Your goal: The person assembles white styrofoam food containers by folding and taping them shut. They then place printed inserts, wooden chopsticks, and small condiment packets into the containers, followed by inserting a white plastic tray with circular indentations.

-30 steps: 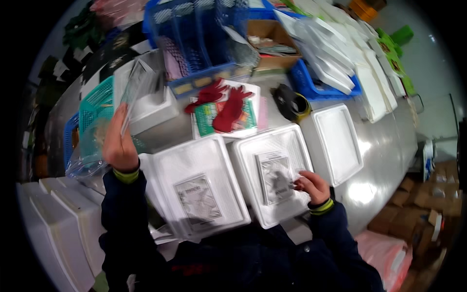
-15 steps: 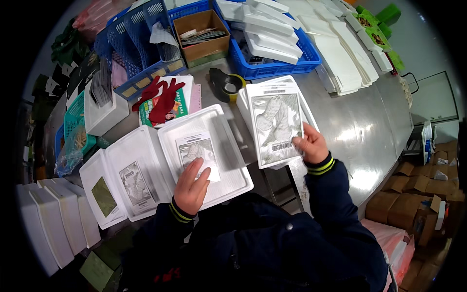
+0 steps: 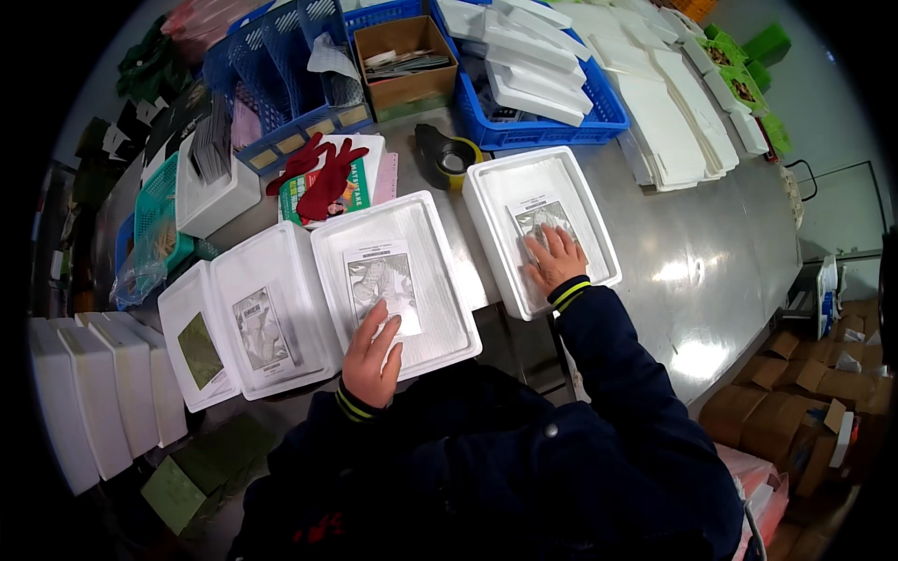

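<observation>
One printed card (image 3: 382, 273) lies in the central box (image 3: 447, 351), the left hand (image 3: 371, 360) loosely spread over its lower edge; right of centre, the right hand (image 3: 558, 262) lies spread across the second card (image 3: 536, 213) in the right box (image 3: 496, 238), apparently keeping it flat. Both cards bear grey pictures and illegible print.

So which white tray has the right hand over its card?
The rightmost white tray, set apart by a gap from the others; the right hand is spread over its card. The left hand is over the next tray.
</observation>
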A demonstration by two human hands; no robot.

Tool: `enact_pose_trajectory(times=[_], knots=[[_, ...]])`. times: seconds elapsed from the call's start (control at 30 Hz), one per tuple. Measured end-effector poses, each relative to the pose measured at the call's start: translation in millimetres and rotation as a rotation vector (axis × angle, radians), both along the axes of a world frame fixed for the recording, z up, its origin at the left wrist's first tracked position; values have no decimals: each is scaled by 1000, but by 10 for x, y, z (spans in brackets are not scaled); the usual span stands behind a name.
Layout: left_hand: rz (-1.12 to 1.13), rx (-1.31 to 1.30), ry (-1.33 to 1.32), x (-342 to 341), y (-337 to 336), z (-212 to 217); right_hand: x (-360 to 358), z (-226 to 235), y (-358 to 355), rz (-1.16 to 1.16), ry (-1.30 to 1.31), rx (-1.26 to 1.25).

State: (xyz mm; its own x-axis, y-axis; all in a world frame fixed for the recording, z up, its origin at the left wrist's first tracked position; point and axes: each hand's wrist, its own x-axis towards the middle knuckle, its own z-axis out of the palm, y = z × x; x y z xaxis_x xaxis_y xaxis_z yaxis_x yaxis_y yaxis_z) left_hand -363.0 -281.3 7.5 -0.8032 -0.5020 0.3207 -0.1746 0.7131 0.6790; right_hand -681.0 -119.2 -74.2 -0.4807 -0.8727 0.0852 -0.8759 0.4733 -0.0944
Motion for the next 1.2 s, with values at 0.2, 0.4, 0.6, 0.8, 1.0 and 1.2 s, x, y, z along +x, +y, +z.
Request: enact_pose_trajectory(times=[0.2,0.4,0.6,0.8,1.0,1.2], knots=[[78,54,-46,226,-118,-153,-93,73,-153,-141,-174,92],[192,10,-79,207,-240,-305,-1182,513,-971,-9,-371,-572],[359,111,-172,23,-276,-227,-2692,878,-2064,-181,26,-651],[519,98,-218,-131,-158,-62,-3181,1259,-3098,-177,133,-563],[699,73,-248,-132,41,-42,-3957,1241,-3627,-263,106,-455],[757,190,-299,-159,196,-153,-4306,935,-3686,-348,98,-239]])
